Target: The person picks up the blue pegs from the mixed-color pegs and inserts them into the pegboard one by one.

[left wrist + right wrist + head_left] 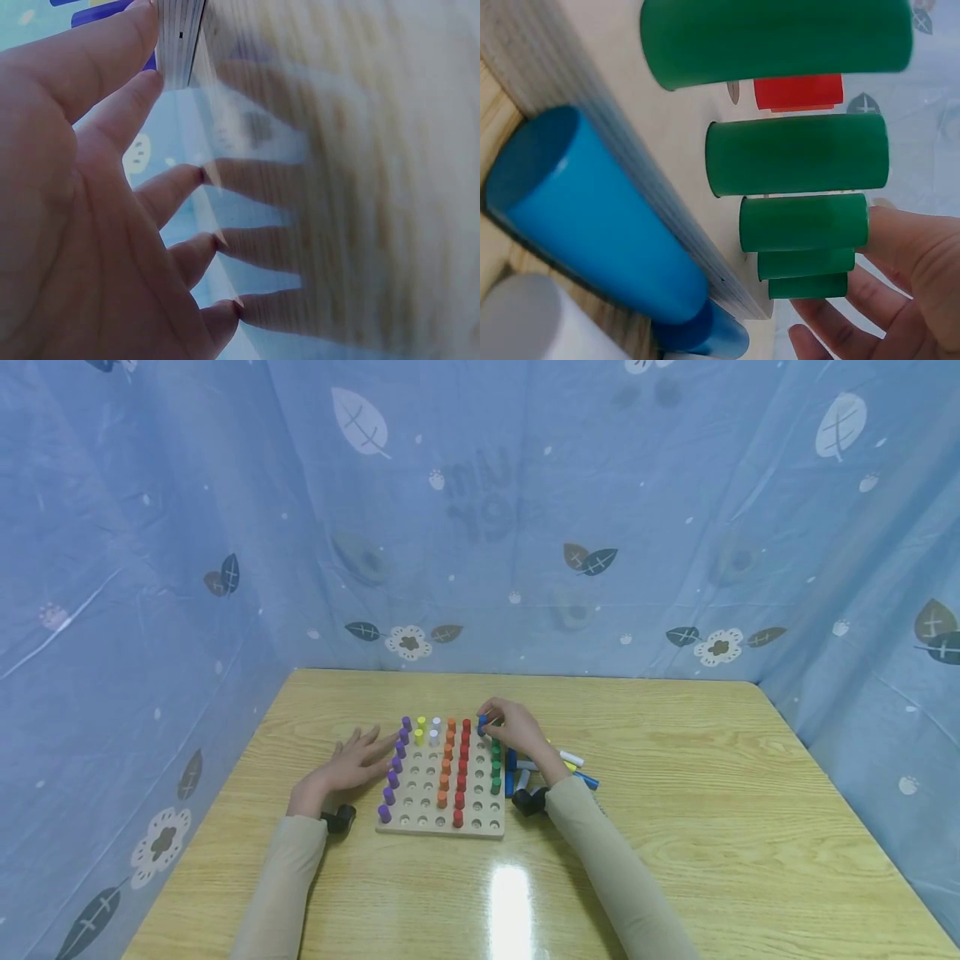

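A wooden pegboard (441, 829) with rows of round holes lies on the table. In the head view my right hand (519, 728) pinches a blue peg (482, 724) at the far end of the column between the red and green pegs. My left hand (352, 766) lies with fingers spread at the board's left edge; its thumb and forefinger touch that edge in the left wrist view. Purple pegs (393, 779), yellow pegs (418, 737), white pegs (433, 738), orange pegs (444, 782), red pegs (461, 782) and green pegs (799, 155) stand upright in it.
Loose pegs lie beside the board's right edge under my right forearm, among them a blue peg (600, 217), a white peg (572, 758) and grey ones. A wooden table (675, 793) bears everything. Blue patterned cloth (480, 568) hangs behind and at both sides.
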A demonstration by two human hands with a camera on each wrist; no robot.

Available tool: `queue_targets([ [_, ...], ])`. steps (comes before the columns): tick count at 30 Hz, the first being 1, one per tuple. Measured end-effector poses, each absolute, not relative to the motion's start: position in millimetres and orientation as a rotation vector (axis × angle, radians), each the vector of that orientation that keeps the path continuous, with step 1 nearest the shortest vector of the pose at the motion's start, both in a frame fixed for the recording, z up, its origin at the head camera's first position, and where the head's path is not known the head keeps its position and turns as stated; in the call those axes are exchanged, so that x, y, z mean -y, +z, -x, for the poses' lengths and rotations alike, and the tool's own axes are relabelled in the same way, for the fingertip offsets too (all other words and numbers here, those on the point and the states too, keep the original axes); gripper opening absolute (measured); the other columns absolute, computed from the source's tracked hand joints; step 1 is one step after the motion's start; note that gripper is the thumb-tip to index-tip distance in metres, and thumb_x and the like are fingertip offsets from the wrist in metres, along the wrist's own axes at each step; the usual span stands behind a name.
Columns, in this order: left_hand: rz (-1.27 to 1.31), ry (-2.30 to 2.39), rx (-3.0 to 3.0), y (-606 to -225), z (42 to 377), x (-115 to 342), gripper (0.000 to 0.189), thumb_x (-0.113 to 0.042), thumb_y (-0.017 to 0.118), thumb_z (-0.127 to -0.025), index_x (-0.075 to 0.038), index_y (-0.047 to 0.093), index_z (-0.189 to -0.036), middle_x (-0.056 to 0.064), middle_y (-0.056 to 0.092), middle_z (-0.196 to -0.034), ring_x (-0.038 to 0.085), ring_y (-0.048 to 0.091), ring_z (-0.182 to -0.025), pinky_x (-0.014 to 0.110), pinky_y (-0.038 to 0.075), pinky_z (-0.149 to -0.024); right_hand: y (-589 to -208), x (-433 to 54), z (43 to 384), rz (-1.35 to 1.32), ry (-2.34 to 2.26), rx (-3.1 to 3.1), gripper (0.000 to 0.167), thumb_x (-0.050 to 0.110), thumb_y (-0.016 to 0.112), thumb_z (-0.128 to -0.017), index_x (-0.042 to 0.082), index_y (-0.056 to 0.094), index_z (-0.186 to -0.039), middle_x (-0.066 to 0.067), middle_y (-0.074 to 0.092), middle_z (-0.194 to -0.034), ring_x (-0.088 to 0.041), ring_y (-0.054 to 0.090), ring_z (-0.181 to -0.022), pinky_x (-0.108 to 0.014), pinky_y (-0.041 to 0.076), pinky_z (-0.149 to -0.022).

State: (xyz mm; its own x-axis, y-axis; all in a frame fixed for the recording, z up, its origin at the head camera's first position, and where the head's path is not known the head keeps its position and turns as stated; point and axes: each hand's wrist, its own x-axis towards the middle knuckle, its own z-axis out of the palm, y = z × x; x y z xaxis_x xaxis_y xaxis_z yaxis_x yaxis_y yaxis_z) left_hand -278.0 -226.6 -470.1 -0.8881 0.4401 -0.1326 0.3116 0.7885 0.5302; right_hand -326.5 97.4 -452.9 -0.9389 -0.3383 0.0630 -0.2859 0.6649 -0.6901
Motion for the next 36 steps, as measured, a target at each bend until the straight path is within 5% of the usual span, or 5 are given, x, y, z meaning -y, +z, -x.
queue_targets([
  [36, -0.585, 0.743, -2.732, -469.1, 278.8, 226.9, 0.059, -0.045, 0.041, -0.096, -0.019, 0.026, -0.147, 0.024, 0.007, -0.153, 0.051, -0.006, -0.136, 0.069, -0.009, -0.104, -441.3, -104.2, 318.0, 0.522, -1.043, -2.84, 0.02, 0.02, 0.063, -0.089, 0.014, 0.064, -0.108, -0.004, 0.066, -0.103, -0.021, 0.061, -0.096, -0.036, 0.053, -0.075],
])
